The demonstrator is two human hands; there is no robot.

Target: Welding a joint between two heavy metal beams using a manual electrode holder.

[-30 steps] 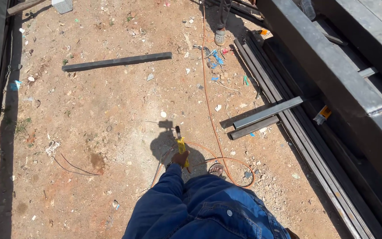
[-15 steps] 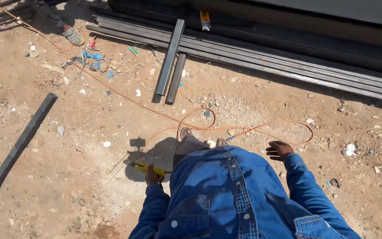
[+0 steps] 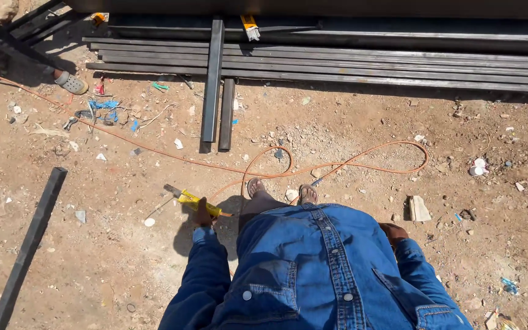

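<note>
The left hand [image 3: 203,215] is closed around the rear part of a yellow-handled tool [image 3: 192,201], whose grey metal front end points up and away to the left, above the dirt ground [image 3: 337,122]. An orange cable [image 3: 337,164] seems to run from the back of the handle, then loops over the ground in front of the two sandalled feet [image 3: 281,190]. The tool looks stiff and rather light, easy to carry in one hand; I judge the yellow handle is the right place to take it, because the metal tip may be hot or sharp, and the trailing cable can pull on it or catch the feet. The right hand [image 3: 393,232] hangs beside the blue denim shirt [image 3: 319,269]; I cannot tell if it is open or closed, and nothing shows in it. Further out, two short dark steel bars [image 3: 214,85] lie across a row of long steel sections [image 3: 362,61], another dark bar [image 3: 29,241] lies to the left, and a grey sandal [image 3: 71,82] rests near scattered litter.
</note>
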